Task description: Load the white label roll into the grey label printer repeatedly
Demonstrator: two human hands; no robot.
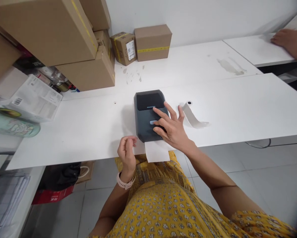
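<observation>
Standing at a long white laminate table (pixel 237 109), with big brown cardboard boxes (pixel 51 33) stacked at its far left and two small taped cartons (pixel 152 41) against the wall

Working a squat black plastic label printer (pixel 145 112) set near the front edge, straight ahead; to judge by the sheet hanging from its mouth, in the middle of feeding out a label

Right hand (pixel 173 127) laid palm-down over the printer's right half, fingers (pixel 160 114) spread wide and flat, gripping nothing; one fingertip on or just at the small pale-blue button (pixel 152 122) on the lid, though cannot tell whether pressing or merely resting

Left hand (pixel 126 153) held just off the table edge, wrist in a pale pink watch strap (pixel 125 182), fingers loosely curled toward the thumb and empty

White rectangular label (pixel 157 151) sticking out of the front slot and overhanging the table edge, just beside the left fingertips but apart from them, and directly below the right palm

Taking the label off would call for a pinch on its free lower corner and a clean sideways tear against the slot, with the printer kept steady

Small white paper roll (pixel 191 114) with a loose curling tail just right of the right hand, untouched

Far right, another person's hand (pixel 288 41) on a neighbouring table, well apart
</observation>
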